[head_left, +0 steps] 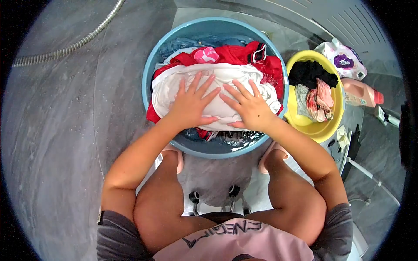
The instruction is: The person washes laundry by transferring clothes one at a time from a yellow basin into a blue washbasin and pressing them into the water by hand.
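Open room left of blue tub [217,28] — yellow basin [311,130] crowds right side.

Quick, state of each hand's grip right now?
Left hand: open, spread palm-down on the white cloth, holding nothing.
Right hand: open, spread palm-down on the same cloth, holding nothing.

Support: grey floor [211,178], glossy. Resting on it, centre: round blue basin [209,154]. Right, just beside it: smaller yellow basin [320,135]. Near side of the blue basin: two pink slippers [179,162], worn, one left, one right. Between them, nearer me: dark casters [194,197]. Pink bottle [359,92], far right: cannot tell whether floor-borne.
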{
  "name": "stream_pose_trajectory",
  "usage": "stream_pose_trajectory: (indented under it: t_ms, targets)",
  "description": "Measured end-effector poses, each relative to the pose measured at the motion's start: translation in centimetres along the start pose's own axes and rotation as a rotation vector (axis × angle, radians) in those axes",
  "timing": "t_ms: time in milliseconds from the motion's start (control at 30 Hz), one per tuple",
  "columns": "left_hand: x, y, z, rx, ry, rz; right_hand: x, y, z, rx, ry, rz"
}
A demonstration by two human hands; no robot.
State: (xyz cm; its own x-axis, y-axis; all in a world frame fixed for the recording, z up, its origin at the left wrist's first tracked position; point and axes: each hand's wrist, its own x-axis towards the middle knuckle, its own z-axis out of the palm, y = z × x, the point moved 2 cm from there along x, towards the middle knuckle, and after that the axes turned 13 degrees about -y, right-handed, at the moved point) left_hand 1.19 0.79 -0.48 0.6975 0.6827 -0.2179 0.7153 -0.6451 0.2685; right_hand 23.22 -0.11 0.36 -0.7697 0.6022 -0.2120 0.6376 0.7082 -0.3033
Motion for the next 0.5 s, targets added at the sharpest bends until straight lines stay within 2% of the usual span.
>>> stream_pose_trajectory:
  t_ms: [500]
  targets:
    - [0.98, 0.24, 1.08, 0.109, -0.021, -0.033, 0.45, -0.17, 0.68, -0.099, -0.116, 0.028]
